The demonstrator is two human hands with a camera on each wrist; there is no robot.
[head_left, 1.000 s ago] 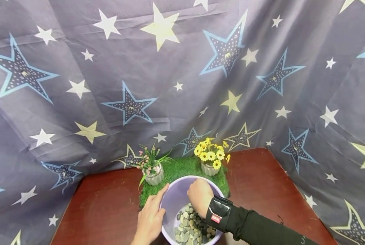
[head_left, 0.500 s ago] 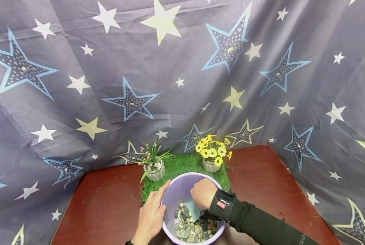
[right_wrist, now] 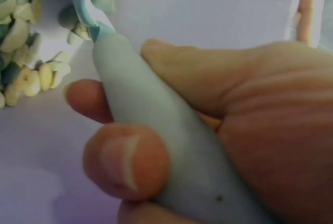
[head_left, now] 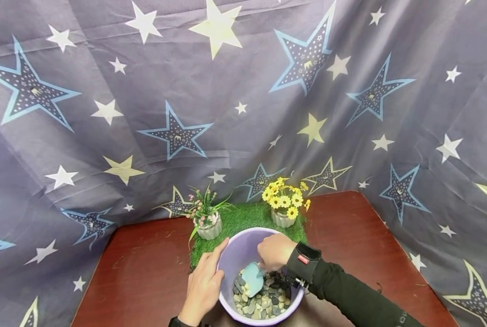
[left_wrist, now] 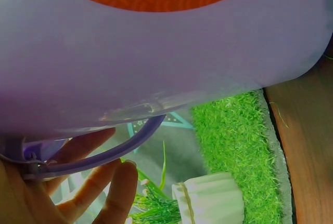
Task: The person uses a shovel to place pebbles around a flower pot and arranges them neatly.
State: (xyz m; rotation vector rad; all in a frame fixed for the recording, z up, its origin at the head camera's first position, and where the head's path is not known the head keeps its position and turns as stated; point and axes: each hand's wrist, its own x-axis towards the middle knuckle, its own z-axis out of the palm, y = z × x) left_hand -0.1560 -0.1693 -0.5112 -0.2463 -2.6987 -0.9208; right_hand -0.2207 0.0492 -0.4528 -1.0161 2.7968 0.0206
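A lilac bucket (head_left: 232,305) holds many pebbles (head_left: 263,305) in grey, cream and dark tones. My left hand (head_left: 203,284) holds its left rim, the thumb over the edge and the fingers outside; the left wrist view shows those fingers beside the bucket's curved handle (left_wrist: 112,154). Inside the bucket, my right hand (head_left: 277,252) grips a small light-blue trowel (head_left: 253,278) by its thick grey-blue handle (right_wrist: 151,104), fingers curled round it. The trowel's blade is tilted among the pebbles at the left, with a few pale pebbles at its edge.
Behind the bucket lies a green turf mat (head_left: 243,217). On it stand a white pot of pink flowers (head_left: 209,227) and a white pot of yellow flowers (head_left: 283,217). The table (head_left: 145,268) is reddish brown, with a star-print cloth (head_left: 227,131) behind it.
The trowel, hidden at first, has come into sight among the pebbles and its blade has moved up and left. My right hand has shifted slightly right; my left hand stays at the rim.
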